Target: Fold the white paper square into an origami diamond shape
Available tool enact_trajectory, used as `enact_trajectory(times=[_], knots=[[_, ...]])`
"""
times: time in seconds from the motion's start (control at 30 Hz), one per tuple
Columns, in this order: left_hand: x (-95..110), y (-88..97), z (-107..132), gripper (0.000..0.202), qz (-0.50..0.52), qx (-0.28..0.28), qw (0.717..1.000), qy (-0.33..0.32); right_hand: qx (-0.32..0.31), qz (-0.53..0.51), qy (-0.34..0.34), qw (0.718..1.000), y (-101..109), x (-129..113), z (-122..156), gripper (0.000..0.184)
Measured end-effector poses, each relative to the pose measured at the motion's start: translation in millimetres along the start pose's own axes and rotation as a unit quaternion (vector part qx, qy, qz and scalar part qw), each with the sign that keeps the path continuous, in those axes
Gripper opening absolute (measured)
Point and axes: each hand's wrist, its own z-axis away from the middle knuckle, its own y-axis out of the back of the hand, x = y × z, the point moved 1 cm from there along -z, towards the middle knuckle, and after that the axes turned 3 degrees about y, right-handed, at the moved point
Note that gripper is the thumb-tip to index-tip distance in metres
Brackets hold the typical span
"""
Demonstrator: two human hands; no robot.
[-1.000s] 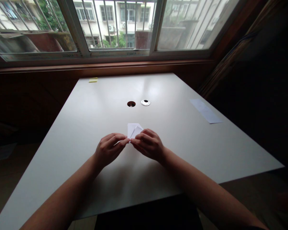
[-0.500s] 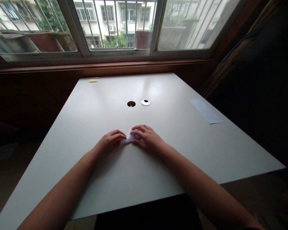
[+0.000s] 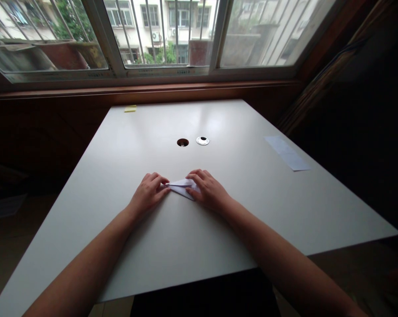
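A small folded white paper (image 3: 180, 186) lies flat on the white table (image 3: 119, 149), pointed at its left end. My left hand (image 3: 148, 196) rests on the table with curled fingers, their tips pressing the paper's left tip. My right hand (image 3: 208, 190) lies over the paper's right part, fingers bent and pressing it down. Both hands are close together near the middle of the table.
A round cable hole (image 3: 182, 142) and a metal-ringed cap (image 3: 202, 141) sit beyond the hands. A white paper strip (image 3: 286, 152) lies at the right edge, a yellow sticky pad (image 3: 130, 108) at the far left. A barred window (image 3: 165, 35) runs along the back.
The paper was held up between pinching fingers a second ago. It now lies flat on the table, and my hands have spread slightly apart along it, pressing it down.
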Motion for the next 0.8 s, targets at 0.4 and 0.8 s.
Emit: enact_trajectory(times=[0.4, 0.8], knots=[[23, 2.6, 7, 0.032, -0.155, -0.034, 0.981, -0.107, -0.005, 0.032, -0.017, 0.999, 1, 4, -2, 0.023], [29, -4.9, 7, 0.050, -0.169, -0.065, 0.981, -0.071, 0.041, -0.004, -0.009, 0.999, -7, 10, -4, 0.013]])
